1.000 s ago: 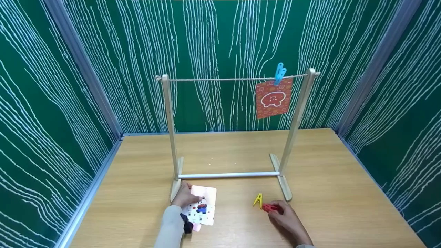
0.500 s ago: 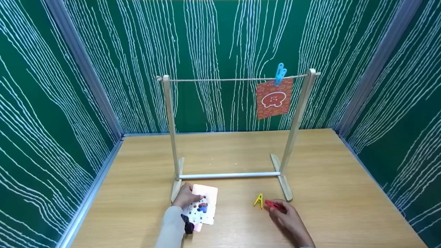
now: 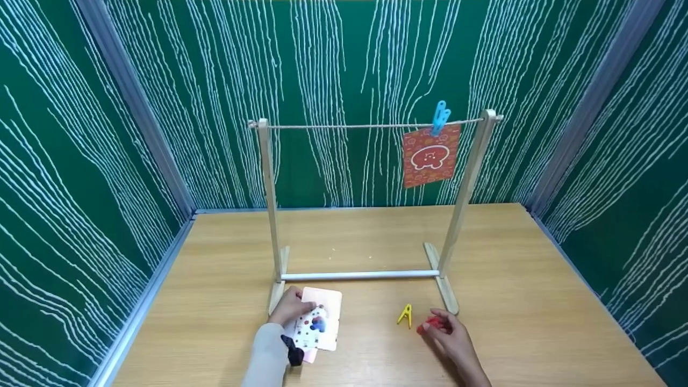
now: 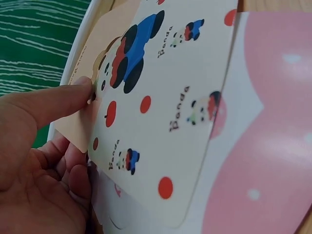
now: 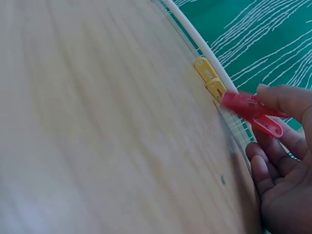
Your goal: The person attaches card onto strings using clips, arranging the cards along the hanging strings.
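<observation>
Left hand (image 3: 289,310) pinches cards (image 3: 329,312) at near left, rack (image 3: 360,276) stands beyond, yellow clip (image 3: 406,315) on table (image 3: 371,349), blue clip (image 3: 440,119) holds red card (image 3: 430,159) on line (image 3: 333,127), far right, red clip (image 5: 249,108) pinched in right hand (image 3: 450,336), near right.

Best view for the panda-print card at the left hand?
Left wrist: the panda-print card looms large, its "Panda" lettering readable, though the frame cuts it off at the top. Head shows it small, its lettering unreadable. Right wrist doesn't show it.
</observation>
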### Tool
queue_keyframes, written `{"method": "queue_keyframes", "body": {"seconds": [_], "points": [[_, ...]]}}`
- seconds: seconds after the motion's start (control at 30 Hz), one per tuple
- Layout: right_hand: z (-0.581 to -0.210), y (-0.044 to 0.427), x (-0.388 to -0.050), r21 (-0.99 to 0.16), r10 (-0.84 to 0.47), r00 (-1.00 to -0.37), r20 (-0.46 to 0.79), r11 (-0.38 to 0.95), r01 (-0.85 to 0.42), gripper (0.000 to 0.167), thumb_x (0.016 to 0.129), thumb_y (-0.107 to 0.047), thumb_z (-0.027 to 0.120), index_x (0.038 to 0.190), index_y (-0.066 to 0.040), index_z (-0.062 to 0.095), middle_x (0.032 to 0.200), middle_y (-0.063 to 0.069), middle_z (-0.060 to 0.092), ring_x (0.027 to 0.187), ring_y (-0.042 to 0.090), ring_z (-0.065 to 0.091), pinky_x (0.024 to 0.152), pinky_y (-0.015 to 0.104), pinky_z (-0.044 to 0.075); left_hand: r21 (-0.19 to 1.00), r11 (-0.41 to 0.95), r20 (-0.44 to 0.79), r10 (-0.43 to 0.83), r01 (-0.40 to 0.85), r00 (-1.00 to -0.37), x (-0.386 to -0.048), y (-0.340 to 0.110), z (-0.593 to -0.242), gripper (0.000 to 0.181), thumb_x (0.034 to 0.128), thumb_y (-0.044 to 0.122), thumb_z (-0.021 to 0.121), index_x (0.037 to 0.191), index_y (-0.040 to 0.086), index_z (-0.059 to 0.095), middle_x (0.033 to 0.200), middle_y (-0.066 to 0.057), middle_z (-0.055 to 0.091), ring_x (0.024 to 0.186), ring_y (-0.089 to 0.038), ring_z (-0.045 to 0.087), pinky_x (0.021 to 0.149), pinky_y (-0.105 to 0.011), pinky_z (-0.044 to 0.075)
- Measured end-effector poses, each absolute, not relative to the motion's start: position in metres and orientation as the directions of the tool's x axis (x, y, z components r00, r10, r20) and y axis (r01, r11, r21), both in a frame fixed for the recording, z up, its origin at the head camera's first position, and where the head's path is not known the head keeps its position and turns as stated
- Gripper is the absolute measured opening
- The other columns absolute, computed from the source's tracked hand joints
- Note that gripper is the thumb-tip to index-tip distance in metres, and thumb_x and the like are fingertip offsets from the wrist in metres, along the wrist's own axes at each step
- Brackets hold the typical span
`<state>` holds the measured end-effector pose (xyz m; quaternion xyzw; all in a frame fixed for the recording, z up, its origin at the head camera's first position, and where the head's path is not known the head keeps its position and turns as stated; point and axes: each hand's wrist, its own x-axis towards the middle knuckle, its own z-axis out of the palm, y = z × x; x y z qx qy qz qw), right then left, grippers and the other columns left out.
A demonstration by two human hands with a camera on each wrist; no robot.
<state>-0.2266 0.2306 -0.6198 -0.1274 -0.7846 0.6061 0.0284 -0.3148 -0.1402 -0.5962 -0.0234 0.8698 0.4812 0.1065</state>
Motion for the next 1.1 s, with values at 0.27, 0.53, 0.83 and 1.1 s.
{"method": "queue_keyframes", "body": {"seconds": [0.27,0.53,0.83,1.1], "points": [[-0.613,0.233,-0.232,-0.957,0.278,-0.947,-0.162,0.191,0.22,0.052,0.086,-0.017,0.072,0.129,0.005,0.051,0.102,0.004,0.064,0.088,0.006,0.055,0.079,0.02,0.044,0.838,0.521,-0.218,0.047,-0.162,-0.975,-0.316,-0.141,-0.596,0.027,0.083,0.012,0.07,0.095,0.003,0.047,0.083,-0.002,0.047,0.076,-0.015,0.048,0.064,-0.023,0.037],[-0.599,0.232,-0.235,-0.952,0.261,-0.931,-0.257,0.095,0.29,0.051,0.088,-0.017,0.07,0.132,0.001,0.052,0.11,0.008,0.062,0.093,0.011,0.059,0.08,0.027,0.052,0.879,0.458,-0.17,0.04,-0.133,-0.985,-0.314,-0.137,-0.591,0.028,0.0842,0.007,0.064,0.105,-0.007,0.051,0.084,-0.005,0.05,0.076,-0.016,0.049,0.065,-0.023,0.04],[-0.589,0.23,-0.241,-0.955,0.195,-0.937,-0.289,0.003,0.295,0.055,0.085,-0.015,0.072,0.134,-0.001,0.051,0.119,0.012,0.057,0.099,0.017,0.059,0.084,0.031,0.053,0.895,0.425,-0.17,0.051,-0.133,-0.984,-0.326,-0.135,-0.578,0.025,0.086,0.005,0.061,0.108,-0.005,0.055,0.096,-0.017,0.063,0.084,-0.024,0.06,0.072,-0.032,0.05],[-0.578,0.226,-0.244,-0.95,0.148,-0.94,-0.306,-0.113,0.292,0.064,0.079,-0.013,0.077,0.135,-0.001,0.048,0.12,0.012,0.057,0.099,0.019,0.061,0.087,0.034,0.053,0.941,0.337,-0.084,0.104,-0.045,-0.991,-0.346,-0.133,-0.578,0.019,0.0862,0.008,0.063,0.101,0.001,0.053,0.083,-0.008,0.06,0.075,-0.017,0.058,0.066,-0.03,0.049]]}}
